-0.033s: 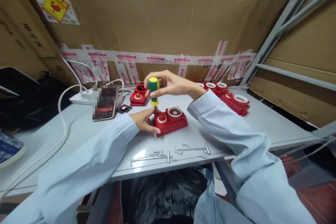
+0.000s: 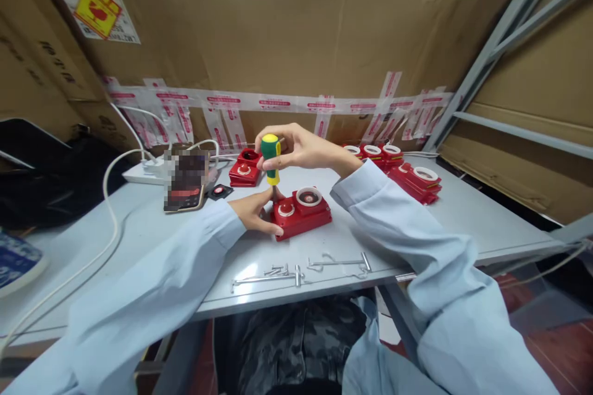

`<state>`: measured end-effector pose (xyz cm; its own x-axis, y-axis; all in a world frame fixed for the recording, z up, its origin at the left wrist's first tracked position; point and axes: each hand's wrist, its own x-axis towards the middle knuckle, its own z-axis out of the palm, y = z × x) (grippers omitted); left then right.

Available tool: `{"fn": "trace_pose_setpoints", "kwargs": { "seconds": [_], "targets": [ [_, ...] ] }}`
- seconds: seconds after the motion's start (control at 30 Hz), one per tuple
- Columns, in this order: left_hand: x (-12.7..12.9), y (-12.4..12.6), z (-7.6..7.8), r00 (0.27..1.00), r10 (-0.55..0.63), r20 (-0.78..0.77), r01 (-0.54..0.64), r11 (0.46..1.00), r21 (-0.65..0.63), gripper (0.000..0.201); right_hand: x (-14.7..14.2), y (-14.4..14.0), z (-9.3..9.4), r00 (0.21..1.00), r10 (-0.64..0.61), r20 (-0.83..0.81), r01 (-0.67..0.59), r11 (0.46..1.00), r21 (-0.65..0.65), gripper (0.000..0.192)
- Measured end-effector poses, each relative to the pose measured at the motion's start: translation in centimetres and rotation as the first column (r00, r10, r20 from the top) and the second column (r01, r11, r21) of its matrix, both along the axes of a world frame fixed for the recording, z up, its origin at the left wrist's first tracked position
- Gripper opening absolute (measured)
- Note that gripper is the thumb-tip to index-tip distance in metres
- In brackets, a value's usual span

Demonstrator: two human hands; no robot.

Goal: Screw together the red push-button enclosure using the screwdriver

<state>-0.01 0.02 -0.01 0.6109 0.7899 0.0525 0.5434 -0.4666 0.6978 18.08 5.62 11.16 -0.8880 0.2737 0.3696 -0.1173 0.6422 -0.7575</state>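
While the right-hand fingers (image 2: 283, 161) grip it, the screwdriver (image 2: 269, 149) barely shifted

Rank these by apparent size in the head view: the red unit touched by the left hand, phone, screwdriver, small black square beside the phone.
1. Red unit and phone: too alike to rank.
2. Screwdriver, partly covered by fingers.
3. Black square.

Just behind the grip of the right hand (image 2: 301, 151), a broad cuff (image 2: 354, 186) ends a loose, creased, pale blue right sleeve (image 2: 417, 241). The left sleeve (image 2: 171, 278) matches. Below the grip shows camouflage cloth (image 2: 296, 339), mottled grey and black.
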Motion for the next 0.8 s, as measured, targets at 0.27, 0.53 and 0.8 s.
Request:
{"fn": "trace_pose_setpoints", "kwargs": {
  "seconds": [0.27,0.53,0.8],
  "targets": [
    [-0.6,0.8,-0.9,0.998,-0.054,0.023,0.055,0.998,-0.024,0.060,-0.9,-3.1,-1.9,0.784,-0.593,-0.185,0.620,0.728,0.292,0.024],
    [-0.4,0.6,-0.7,0.999,-0.027,0.042,0.029,0.999,-0.037,0.060,-1.5,-4.2,-1.8,0.691,-0.710,-0.136,0.697,0.605,0.385,0.026],
    [0.0,-0.1,-0.1,1.000,0.014,0.024,-0.014,1.000,-0.022,0.063,0.7,-4.0,-0.8,0.780,-0.549,-0.300,0.615,0.763,0.201,0.027]
  ]
}}
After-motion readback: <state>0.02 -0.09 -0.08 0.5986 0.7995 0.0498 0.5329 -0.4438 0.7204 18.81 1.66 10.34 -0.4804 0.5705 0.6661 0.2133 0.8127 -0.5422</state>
